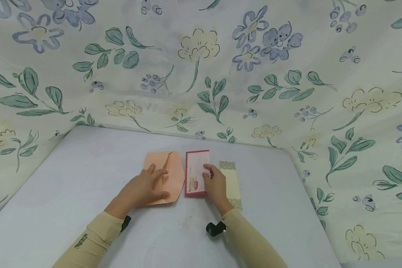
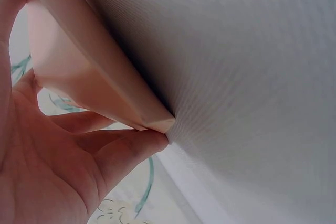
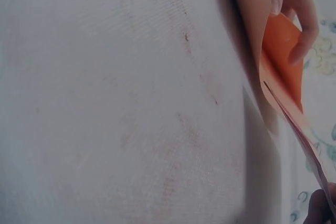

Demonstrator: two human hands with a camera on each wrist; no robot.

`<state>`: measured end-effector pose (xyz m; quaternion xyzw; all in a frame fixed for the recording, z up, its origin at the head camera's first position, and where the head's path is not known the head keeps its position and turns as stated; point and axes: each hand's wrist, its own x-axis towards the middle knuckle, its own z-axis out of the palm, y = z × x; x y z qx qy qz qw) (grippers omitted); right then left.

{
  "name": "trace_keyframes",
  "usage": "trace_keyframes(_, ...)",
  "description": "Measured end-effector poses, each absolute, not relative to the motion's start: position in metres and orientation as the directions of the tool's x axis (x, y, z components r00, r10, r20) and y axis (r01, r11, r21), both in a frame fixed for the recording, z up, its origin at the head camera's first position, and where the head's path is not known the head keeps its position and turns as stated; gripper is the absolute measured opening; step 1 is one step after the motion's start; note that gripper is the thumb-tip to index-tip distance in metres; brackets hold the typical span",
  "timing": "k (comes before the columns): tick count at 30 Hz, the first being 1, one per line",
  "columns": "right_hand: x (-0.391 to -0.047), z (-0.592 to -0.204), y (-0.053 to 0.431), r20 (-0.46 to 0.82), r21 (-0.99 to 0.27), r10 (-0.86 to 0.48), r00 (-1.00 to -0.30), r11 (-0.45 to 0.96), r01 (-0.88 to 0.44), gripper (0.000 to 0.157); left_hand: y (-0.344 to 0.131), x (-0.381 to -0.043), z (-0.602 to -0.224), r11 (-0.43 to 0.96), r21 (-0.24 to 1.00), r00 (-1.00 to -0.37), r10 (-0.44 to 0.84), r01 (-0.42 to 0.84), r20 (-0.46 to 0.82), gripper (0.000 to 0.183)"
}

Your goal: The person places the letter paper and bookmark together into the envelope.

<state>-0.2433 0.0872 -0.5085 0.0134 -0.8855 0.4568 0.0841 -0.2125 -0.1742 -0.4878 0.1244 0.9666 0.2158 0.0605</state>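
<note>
A peach-orange paper envelope (image 1: 176,169) lies on the table, its flap side towards the right. My left hand (image 1: 142,188) holds it with thumb and fingers spread across it; in the right wrist view its mouth (image 3: 286,38) gapes. Beside it is a white greeting card (image 1: 197,165) with a red border and a small printed picture. My right hand (image 1: 217,186) pinches the card's right side between thumb and fingers. In the right wrist view the card's edge (image 3: 296,124) meets the envelope's opening; whether it is inside cannot be told.
A cream paper strip (image 1: 232,182) with glittery gold ends lies right of the card, partly behind my right hand. The white table (image 1: 87,163) meets a flower-printed cloth (image 1: 201,74) at its back and sides. Dark wrist devices (image 1: 215,229) sit under both wrists.
</note>
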Motion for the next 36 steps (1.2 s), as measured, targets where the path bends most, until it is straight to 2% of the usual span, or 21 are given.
trace_keyframes(36,-0.243,-0.503,0.070,0.185,-0.804,0.023,-0.982,0.579,-0.138,0.028,-0.173,-0.213,-0.489,0.882,0.424,-0.964,0.257,0.207,-0.064,0.087)
